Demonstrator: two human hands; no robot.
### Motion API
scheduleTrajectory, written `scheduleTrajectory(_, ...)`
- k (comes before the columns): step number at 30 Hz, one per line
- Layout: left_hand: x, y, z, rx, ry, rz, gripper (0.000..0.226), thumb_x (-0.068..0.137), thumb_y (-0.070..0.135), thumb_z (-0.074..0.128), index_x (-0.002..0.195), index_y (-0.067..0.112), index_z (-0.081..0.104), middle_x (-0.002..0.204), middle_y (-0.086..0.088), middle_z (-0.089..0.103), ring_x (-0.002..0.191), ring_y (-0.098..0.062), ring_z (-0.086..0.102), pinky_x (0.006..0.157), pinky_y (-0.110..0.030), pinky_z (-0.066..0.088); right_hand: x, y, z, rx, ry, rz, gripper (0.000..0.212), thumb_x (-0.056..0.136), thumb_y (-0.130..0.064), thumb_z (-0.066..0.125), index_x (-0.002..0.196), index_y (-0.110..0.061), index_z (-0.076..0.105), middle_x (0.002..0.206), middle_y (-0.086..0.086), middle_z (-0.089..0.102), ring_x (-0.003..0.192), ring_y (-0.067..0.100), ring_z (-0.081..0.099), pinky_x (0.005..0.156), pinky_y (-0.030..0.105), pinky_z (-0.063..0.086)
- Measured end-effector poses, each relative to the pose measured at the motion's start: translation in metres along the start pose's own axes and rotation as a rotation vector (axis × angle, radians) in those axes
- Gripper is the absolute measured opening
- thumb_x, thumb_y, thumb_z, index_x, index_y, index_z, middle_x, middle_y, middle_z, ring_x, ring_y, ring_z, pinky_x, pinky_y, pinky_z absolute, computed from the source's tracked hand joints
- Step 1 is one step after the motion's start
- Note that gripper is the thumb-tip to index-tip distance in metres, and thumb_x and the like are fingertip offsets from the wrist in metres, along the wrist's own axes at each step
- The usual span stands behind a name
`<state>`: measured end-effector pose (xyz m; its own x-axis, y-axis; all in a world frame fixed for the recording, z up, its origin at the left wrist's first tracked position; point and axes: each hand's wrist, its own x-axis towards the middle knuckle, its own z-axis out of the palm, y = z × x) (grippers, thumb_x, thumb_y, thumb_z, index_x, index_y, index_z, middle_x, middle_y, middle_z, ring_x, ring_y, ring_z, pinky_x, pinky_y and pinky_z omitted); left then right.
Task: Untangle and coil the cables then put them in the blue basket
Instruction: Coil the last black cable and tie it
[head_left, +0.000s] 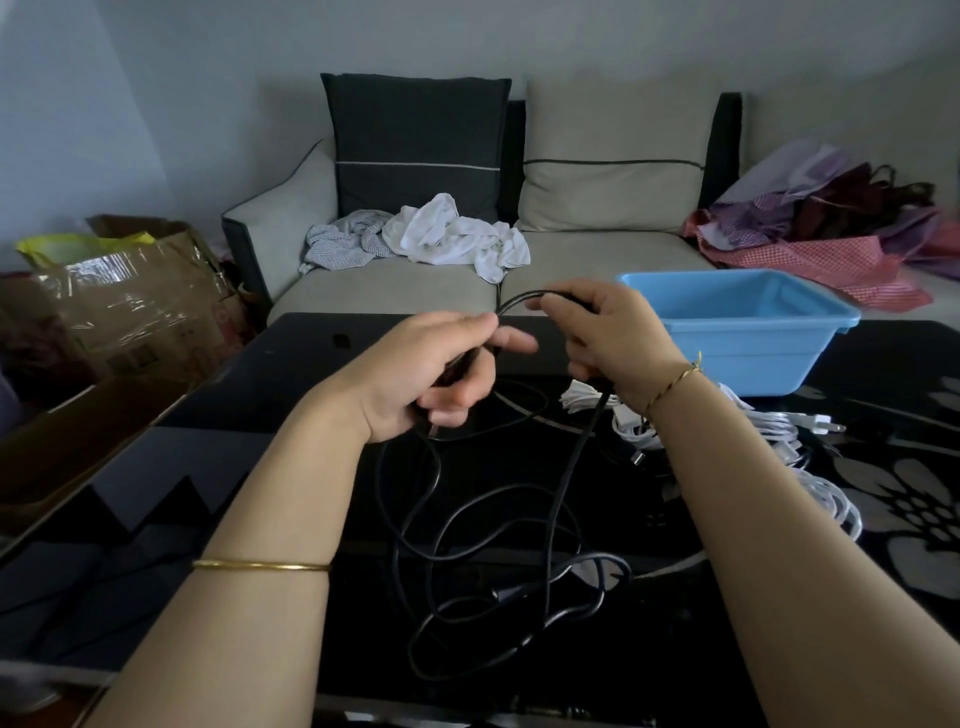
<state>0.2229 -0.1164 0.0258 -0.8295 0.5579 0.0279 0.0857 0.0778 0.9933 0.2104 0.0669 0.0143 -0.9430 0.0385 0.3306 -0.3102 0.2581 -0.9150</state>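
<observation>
Cable work, black one first: left hand (415, 374) and right hand (613, 338) both grip the black cable (521, 298) above the bench (311, 467). The hands are close together, with a short arc of cable bridging them. The rest trails down in loose crossed loops on the bench. White cables (779, 426) lie bunched by the right wrist, beside the blue basket (727, 358) (nothing visible inside). To coil well, anchor with the left, feed even loops with the right, and lift slack so crossings drop out rather than tighten.

Dim, soft daylight; wide-angle bending at edges; glare on the glossy table (779, 623).
</observation>
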Motion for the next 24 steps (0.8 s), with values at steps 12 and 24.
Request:
scheduleTrajectory(12,0.017,0.001,-0.005,-0.832,0.205,0.214,0.032,0.101,0.018,0.031,0.117,-0.002,0.050,0.062,0.000,0.059,0.037,-0.006,0.035,0.066,-0.029,0.057,-0.029,0.015,0.060,-0.033,-0.528,0.378,0.026,0.101,-0.021,0.037,0.116,-0.003,0.048,0.061,0.003,0.035,0.041,0.009,0.028,0.033,0.015,0.032)
scheduleTrajectory(24,0.024,-0.026,-0.003,0.195,0.550,0.242,0.014,0.102,0.010,0.035,0.112,0.012,0.045,0.066,-0.006,0.057,0.045,-0.007,0.048,0.059,-0.027,0.055,-0.026,-0.030,0.021,-0.252,-0.620,0.234,0.015,0.087,-0.006,0.058,0.073,-0.005,0.055,0.049,0.001,0.043,0.036,0.013,0.046,0.048,0.028,0.053)
